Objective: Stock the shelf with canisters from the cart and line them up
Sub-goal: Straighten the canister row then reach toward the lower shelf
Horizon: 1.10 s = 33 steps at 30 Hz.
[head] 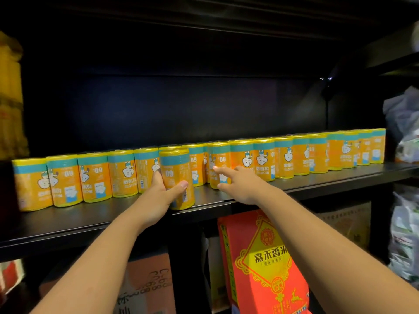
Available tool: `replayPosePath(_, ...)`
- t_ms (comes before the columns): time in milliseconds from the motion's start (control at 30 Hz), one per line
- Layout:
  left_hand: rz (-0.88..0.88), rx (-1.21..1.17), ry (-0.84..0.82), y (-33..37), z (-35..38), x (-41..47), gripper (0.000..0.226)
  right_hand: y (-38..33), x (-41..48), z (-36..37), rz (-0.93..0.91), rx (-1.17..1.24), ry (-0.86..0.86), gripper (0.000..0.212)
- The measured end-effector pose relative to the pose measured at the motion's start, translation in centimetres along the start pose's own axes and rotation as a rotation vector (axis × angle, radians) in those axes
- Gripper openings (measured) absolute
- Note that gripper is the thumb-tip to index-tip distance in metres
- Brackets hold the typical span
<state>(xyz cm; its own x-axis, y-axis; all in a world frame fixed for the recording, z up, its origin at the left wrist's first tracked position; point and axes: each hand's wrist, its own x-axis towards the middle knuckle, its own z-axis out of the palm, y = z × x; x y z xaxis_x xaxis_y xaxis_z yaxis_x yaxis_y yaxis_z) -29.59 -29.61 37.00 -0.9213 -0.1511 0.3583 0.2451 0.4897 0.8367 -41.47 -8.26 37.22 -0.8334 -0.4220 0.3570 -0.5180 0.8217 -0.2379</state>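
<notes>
A long row of orange canisters point(93, 177) with teal bands and yellow lids runs along the black shelf point(68, 223) from left to right. One orange canister point(178, 171) stands in front of the row near the shelf's front edge; my left hand point(163, 193) grips it, thumb across its front and fingers round its left side. My right hand point(235, 182) reaches out with straight fingers that touch the front of another canister point(221, 162) in the row.
Below the shelf stand a red rice bag point(265, 264) and a brown carton point(147, 286). Plastic bags point(405, 123) fill the shelves at the right. Yellow packages point(10, 94) stand at the far left. The shelf's back wall is dark.
</notes>
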Motion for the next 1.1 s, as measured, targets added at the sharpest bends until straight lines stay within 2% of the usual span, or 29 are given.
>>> replayPosePath(100,-0.011,0.013,-0.012,0.3,-0.2,-0.7,0.054,1.4,-0.8,-0.2,-0.025,0.072,-0.024,0.060)
replayPosePath(200,-0.003,0.086,0.040,0.5,-0.3,-1.1,0.054,3.6,-1.5,0.0,-0.038,0.057,0.128,0.057)
replayPosePath(267,0.005,0.144,0.103,0.8,0.1,-1.0,0.054,4.2,-1.7,0.3,-0.031,0.056,0.202,0.063)
replayPosePath(433,-0.054,0.345,0.107,2.1,2.0,2.0,0.062,4.1,-1.7,0.4,-0.029,0.075,0.199,0.085)
replayPosePath(533,-0.082,0.422,0.109,2.0,3.3,4.7,0.074,4.5,-1.8,0.4,-0.034,0.090,0.206,0.088)
replayPosePath(733,-0.137,0.541,0.132,2.0,5.4,8.0,0.075,4.7,-1.6,0.6,-0.043,0.094,0.230,0.095)
replayPosePath(1000,-0.144,0.439,0.198,1.2,5.6,8.6,0.073,4.5,-1.7,0.6,-0.044,0.076,0.250,0.094)
replayPosePath(1100,-0.178,0.354,0.174,0.7,5.7,7.9,0.078,4.6,-1.9,0.7,-0.048,0.087,0.281,0.083)
